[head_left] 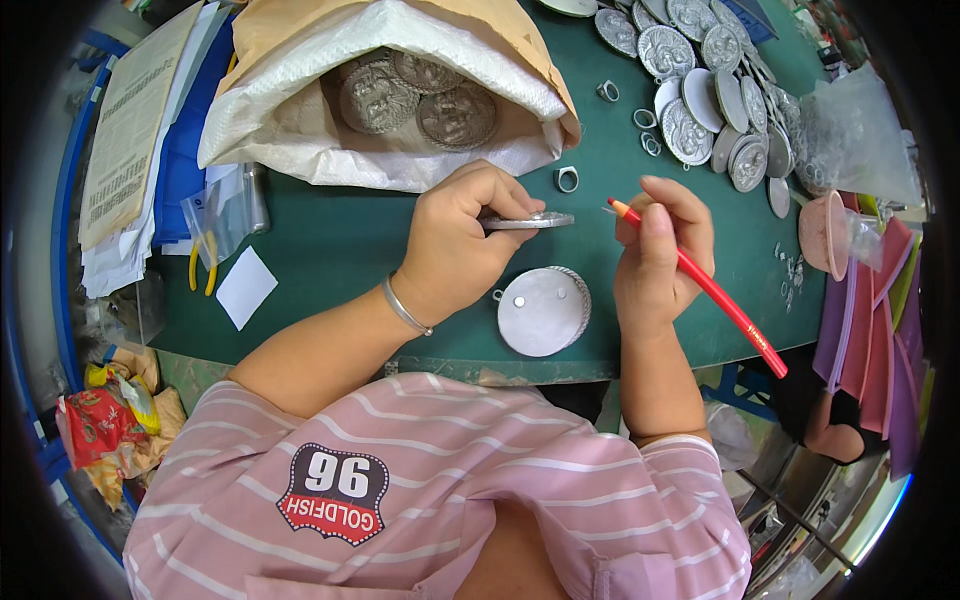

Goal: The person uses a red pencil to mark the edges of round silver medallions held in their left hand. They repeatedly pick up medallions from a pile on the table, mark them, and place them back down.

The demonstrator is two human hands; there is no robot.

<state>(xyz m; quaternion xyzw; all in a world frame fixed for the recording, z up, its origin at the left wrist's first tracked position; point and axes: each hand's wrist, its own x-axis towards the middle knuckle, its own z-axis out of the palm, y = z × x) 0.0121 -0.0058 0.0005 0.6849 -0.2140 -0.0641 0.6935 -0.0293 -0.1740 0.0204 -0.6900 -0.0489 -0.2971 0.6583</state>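
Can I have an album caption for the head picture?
Left hand holds a silvery medallion, right hand a red pencil, above a green table.

On my feed, the left fingers (pixel 499 190) hid part of the medal (pixel 550 220), the top edge cut off the sack (pixel 380 166), and bits (pixel 787 272) on the bench (pixel 330 245) were too small to identify.

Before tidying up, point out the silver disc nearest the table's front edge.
The disc lying alone with two small spots; the others are in the left hand, sack or upper-right heap.
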